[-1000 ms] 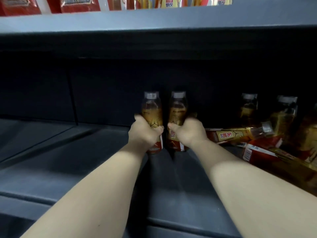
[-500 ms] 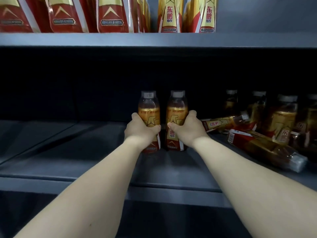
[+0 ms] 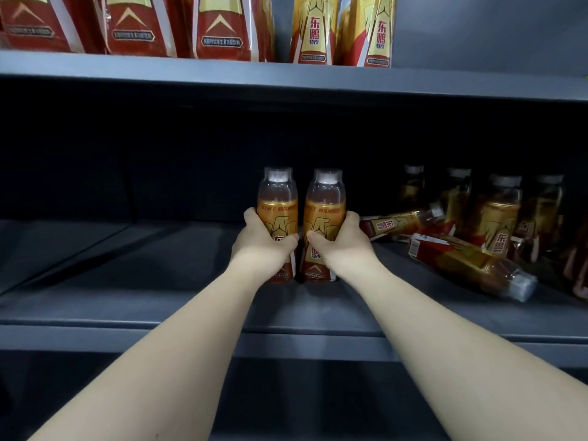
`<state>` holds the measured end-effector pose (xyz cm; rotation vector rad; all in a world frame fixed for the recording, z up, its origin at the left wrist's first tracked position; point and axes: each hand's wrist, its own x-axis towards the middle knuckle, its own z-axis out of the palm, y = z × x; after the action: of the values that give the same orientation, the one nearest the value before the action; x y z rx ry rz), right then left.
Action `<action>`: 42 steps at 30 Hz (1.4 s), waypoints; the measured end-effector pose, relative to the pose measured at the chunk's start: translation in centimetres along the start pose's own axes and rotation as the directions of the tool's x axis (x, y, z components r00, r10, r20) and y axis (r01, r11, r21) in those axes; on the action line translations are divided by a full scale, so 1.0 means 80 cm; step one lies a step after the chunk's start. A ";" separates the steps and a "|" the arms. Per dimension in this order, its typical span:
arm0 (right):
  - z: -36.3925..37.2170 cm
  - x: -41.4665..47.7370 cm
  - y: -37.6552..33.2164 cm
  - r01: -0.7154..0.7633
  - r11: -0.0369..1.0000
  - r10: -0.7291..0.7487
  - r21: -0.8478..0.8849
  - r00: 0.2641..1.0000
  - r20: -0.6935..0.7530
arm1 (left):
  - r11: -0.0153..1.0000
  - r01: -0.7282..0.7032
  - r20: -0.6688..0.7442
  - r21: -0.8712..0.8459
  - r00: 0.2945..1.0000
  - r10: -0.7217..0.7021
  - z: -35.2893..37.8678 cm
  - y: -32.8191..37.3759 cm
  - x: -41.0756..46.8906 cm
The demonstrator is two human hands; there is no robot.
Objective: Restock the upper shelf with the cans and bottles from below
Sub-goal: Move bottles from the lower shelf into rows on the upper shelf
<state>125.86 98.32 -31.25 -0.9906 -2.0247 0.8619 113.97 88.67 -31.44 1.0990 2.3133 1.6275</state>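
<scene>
Left hand [image 3: 264, 248] curled round the left bottle [image 3: 277, 203], right hand [image 3: 339, 246] round the right bottle [image 3: 324, 206], I've 2 upright on the lower shelf [image 3: 152, 281], gripped mid-body likely for a steady lift to the upper shelf [image 3: 191, 73] above my knuckles.

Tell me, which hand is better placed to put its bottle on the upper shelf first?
Right, probably. The right hand grips its bottle nearer the bare right end of the upper shelf; the left hand sits below stocked packs.

Two upright clear glossy plastic bottles [image 3: 300, 224] with shiny orange-gold film labels, matt smooth grey lower shelf board [image 3: 159, 281], glossy red foil-look pouches [image 3: 133, 23] on matt grey upper shelf [image 3: 286, 78]
</scene>
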 end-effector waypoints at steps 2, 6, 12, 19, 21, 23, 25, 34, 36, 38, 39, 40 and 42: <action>0.003 0.000 0.000 0.004 1.000 -0.004 0.012 1.000 -0.012 | 1.000 0.003 0.002 -0.015 1.000 -0.003 0.004 -0.003 0.001; 0.012 0.000 0.002 -0.003 0.999 0.004 0.033 0.999 -0.033 | 1.000 0.009 0.008 -0.018 1.000 -0.009 0.009 -0.008 0.002; 0.010 0.003 0.002 0.011 1.000 -0.010 0.020 0.999 -0.048 | 0.998 0.001 -0.013 -0.057 1.000 -0.002 0.008 -0.007 0.003; -0.004 -0.014 -0.006 -0.041 0.997 0.042 0.072 0.999 -0.011 | 0.995 0.017 0.018 -0.099 1.000 -0.015 -0.015 0.002 -0.021; -0.012 -0.026 -0.010 -0.064 0.995 0.062 0.076 0.998 0.026 | 0.996 0.029 0.045 -0.089 0.999 -0.026 -0.023 0.006 -0.032; -0.018 -0.039 -0.014 -0.075 0.993 0.070 0.090 0.996 0.055 | 0.996 0.044 0.049 -0.075 0.998 -0.041 -0.033 0.013 -0.043; -0.026 -0.054 -0.023 -0.083 0.992 0.076 0.100 0.995 0.070 | 0.995 0.068 0.053 -0.072 0.997 -0.065 -0.045 0.022 -0.054; -0.076 -0.141 -0.083 -0.229 0.969 0.210 0.089 0.960 0.187 | 0.968 0.243 0.220 -0.056 0.949 -0.226 -0.107 0.061 -0.124; -0.090 -0.158 -0.098 -0.259 0.963 0.240 0.074 0.949 0.203 | 0.961 0.272 0.256 -0.057 0.934 -0.249 -0.121 0.076 -0.139; -0.105 -0.172 -0.114 -0.280 0.958 0.262 0.058 0.942 0.211 | 0.958 0.282 0.266 -0.055 0.929 -0.258 -0.136 0.097 -0.150; -0.113 -0.178 -0.122 -0.286 0.957 0.270 0.051 0.940 0.211 | 0.960 0.277 0.264 -0.048 0.930 -0.256 -0.143 0.107 -0.154; -0.120 -0.183 -0.129 -0.294 0.955 0.279 0.043 0.937 0.209 | 0.961 0.272 0.264 -0.038 0.931 -0.253 -0.151 0.119 -0.159; -0.134 -0.192 -0.144 -0.310 0.950 0.298 0.030 0.932 0.207 | 0.963 0.267 0.272 -0.024 0.929 -0.250 -0.166 0.142 -0.166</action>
<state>137.30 82.54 -21.10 -1.2470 -2.0237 1.2256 123.05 72.16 -20.15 0.8915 2.1156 1.3523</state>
